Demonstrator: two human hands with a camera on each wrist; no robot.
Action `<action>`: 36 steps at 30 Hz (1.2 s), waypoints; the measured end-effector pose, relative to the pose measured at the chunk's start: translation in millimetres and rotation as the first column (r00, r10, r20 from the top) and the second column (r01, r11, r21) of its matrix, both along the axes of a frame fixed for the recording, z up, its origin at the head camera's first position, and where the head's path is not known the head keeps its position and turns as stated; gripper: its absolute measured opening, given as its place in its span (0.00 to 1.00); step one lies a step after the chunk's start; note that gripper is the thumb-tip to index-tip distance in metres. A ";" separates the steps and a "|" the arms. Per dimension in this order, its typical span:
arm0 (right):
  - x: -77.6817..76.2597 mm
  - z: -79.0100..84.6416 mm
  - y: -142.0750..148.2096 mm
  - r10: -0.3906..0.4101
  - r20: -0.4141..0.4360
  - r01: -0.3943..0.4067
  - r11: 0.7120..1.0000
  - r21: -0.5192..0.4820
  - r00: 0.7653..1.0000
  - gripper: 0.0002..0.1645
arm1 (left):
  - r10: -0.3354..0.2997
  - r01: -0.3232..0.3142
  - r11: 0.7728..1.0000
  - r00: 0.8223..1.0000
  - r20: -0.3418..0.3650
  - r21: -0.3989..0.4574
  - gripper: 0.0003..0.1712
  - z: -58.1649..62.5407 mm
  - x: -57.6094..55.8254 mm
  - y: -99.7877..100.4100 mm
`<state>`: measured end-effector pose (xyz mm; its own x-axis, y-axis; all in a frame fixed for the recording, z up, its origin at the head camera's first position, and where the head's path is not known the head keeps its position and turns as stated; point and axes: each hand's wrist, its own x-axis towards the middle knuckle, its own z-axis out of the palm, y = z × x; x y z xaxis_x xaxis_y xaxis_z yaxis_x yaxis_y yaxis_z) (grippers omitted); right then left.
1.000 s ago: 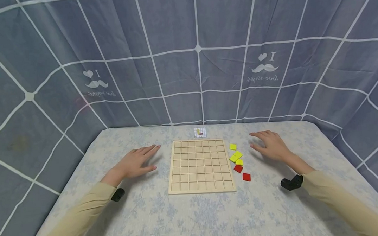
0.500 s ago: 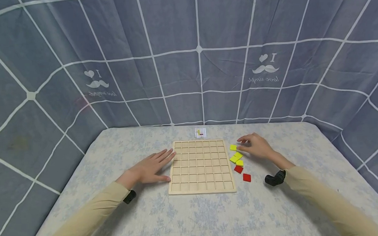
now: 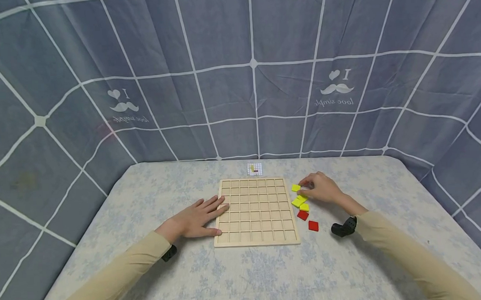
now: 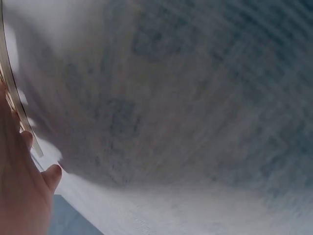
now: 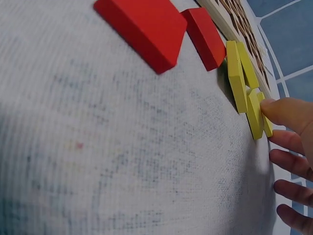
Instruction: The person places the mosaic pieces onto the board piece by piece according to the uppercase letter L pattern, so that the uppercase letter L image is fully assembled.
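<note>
Here the left hand [image 3: 194, 219] splays on the compartmented board [image 3: 259, 212]; the right hand [image 3: 322, 187] touches a yellow tile [image 3: 296, 188] outside, grasp unclear.

Looking like a small curtained booth, perhaps a makeshift recording corner.
Enclosing the back and both sides with hanging blue-grey, white-gridded fabric [image 3: 222, 97], standing in for walls, showing soft folds, heart-and-moustache prints [image 3: 337, 89] and mirror-reversed "love simple" lettering [image 3: 334, 102]; bringing a homely touch with blue-and-white floral cloth [image 3: 250, 275] spreading over the round-cornered tabletop [image 3: 177, 179]; suggesting a recording set-up through black wrist-worn devices [image 3: 344, 227]; leaving unclear the kind of building around the booth, whether home, lab or office.
</note>
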<state>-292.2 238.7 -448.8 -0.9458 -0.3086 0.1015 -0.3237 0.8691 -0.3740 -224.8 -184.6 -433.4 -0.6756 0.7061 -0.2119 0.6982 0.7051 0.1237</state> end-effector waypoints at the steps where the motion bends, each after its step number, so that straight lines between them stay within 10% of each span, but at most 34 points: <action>1: -0.5 -0.1 -0.4 0.001 -0.001 -0.001 1.000 -0.002 1.000 0.21 | -0.004 0.004 1.000 1.000 -0.001 -0.003 0.44 0.4 0.0 0.0; 36: 7.3 14.7 -18.5 0.004 -0.152 0.000 1.000 0.032 0.988 0.19 | -0.037 0.034 0.998 0.998 -0.055 -0.045 0.44 2.1 -0.4 2.7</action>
<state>-284.9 220.2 -434.1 -0.9194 -0.3158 0.2346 -0.3766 0.8789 -0.2927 -225.2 -181.9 -431.3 -0.6617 0.7208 -0.2066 0.7279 0.6836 0.0533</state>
